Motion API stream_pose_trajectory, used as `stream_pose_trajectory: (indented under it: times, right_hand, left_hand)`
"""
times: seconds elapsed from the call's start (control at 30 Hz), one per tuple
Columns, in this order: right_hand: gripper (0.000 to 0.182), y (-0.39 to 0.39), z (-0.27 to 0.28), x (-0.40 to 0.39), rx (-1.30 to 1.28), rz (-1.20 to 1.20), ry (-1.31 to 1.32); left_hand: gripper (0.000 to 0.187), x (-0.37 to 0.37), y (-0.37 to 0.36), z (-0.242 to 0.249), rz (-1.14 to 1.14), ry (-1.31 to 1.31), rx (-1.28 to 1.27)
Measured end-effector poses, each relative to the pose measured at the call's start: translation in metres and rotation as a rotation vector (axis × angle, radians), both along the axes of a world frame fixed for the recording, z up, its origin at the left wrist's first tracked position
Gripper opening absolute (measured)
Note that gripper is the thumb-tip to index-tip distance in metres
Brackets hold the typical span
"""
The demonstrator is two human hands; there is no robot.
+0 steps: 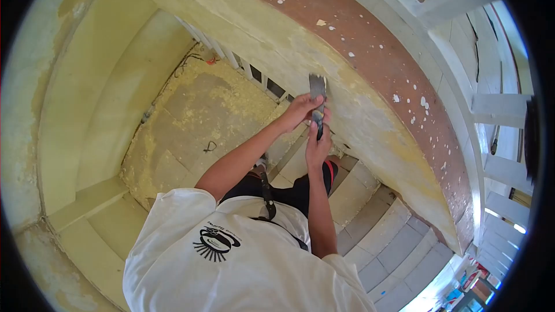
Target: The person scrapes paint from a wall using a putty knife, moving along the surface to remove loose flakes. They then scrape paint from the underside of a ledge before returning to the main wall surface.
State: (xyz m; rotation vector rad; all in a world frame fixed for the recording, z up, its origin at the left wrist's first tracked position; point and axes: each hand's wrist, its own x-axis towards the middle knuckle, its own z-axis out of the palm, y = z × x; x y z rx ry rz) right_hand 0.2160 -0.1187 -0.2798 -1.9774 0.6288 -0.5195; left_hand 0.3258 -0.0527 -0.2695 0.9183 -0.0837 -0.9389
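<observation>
A scraper [317, 86] with a flat grey blade and dark handle points up toward the wall [277, 37], whose yellow paint is patchy and flaking. Pale paint bits cling to the blade's top edge. My left hand [302, 110] is closed around the scraper near the base of the blade, thumb along it. Lower down, my right hand [318, 145] grips the handle. The blade is close to the wall; whether it touches cannot be made out. Fingers partly hide the handle.
A brown ledge [370, 40] with white paint spots curves along the wall top, beside white railings [500, 110]. Steps [384, 219] descend below me at right. Yellow flakes litter the landing floor [191, 115], with cables [193, 58] at its far corner.
</observation>
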Motion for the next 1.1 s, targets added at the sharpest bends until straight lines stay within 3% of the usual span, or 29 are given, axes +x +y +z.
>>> stream_pose_trajectory:
  times: [0.1, 0.27, 0.37, 0.4, 0.47, 0.53, 0.63, 0.77, 0.9, 1.03, 1.1]
  right_hand:
    - [0.026, 0.004, 0.022, 0.011, -0.111, -0.006, -0.021]
    - [0.023, 0.007, 0.047, 0.002, -0.030, -0.068, 0.007]
    - [0.022, 0.023, 0.070, 0.022, -0.106, -0.080, 0.074]
    - [0.022, 0.029, 0.078, 0.034, -0.141, -0.061, 0.064]
    - [0.022, 0.028, 0.083, 0.035, -0.225, -0.042, 0.125]
    - [0.023, 0.029, 0.074, 0.009, -0.147, -0.095, 0.064]
    - [0.025, 0.040, 0.078, 0.022, -0.191, -0.113, 0.061]
    - [0.024, 0.040, 0.097, 0.052, -0.265, 0.002, 0.138]
    - [0.025, 0.046, 0.097, 0.033, -0.175, 0.020, 0.125]
    - [0.027, 0.053, 0.112, 0.059, -0.151, 0.109, 0.223]
    - [0.027, 0.050, 0.113, 0.044, -0.173, 0.157, 0.156]
  left_hand:
    - [0.032, 0.016, 0.004, 0.015, 0.004, -0.107, -0.096]
    - [0.033, -0.002, -0.006, 0.022, -0.088, 0.087, -0.168]
    - [0.033, 0.026, 0.011, 0.030, 0.068, 0.109, -0.292]
    - [0.031, 0.036, 0.015, 0.033, 0.143, 0.192, -0.468]
    - [0.031, 0.033, 0.012, 0.031, 0.048, 0.204, -0.376]
    - [0.031, 0.019, 0.009, 0.017, -0.082, 0.175, -0.276]
    - [0.030, 0.024, 0.016, 0.018, -0.068, 0.235, -0.382]
    - [0.039, 0.047, 0.028, 0.032, 0.175, 0.301, -0.463]
    - [0.035, 0.032, 0.031, 0.026, -0.048, 0.310, -0.436]
    - [0.034, 0.055, 0.039, 0.029, 0.151, 0.327, -0.534]
    - [0.033, 0.053, 0.040, 0.026, 0.092, 0.359, -0.566]
